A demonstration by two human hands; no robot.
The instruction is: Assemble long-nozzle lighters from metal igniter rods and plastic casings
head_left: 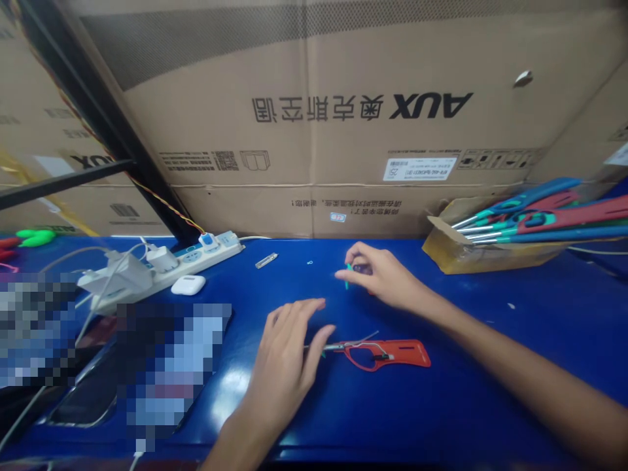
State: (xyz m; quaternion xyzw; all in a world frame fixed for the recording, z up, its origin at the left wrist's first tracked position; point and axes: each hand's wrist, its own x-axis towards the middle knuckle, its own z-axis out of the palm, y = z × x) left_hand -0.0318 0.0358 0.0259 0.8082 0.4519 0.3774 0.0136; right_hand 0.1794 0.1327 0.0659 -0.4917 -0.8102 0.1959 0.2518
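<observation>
A red half-shell of a long-nosed lighter (409, 353) lies on the blue table, with an oval trigger opening, a thin wire and a metal tube (335, 347) running left. My left hand (289, 347) rests over the tube's far end, fingers stretched and thumb apart. Part of the tube and a bit of green are hidden behind the thumb. Farther back, my right hand (375, 271) pinches a small green plastic piece (348, 277) between thumb and fingers. Something dark shows within that hand; I cannot make out what it is.
At right stands an open cardboard box (485, 257) of blue and red lighters. Left are a white power strip (171, 278) with plugs, a white earbud case (188, 285) and a blurred phone (181, 373). A small clear strip (266, 261) lies behind. Large cardboard (314, 131) forms the back wall.
</observation>
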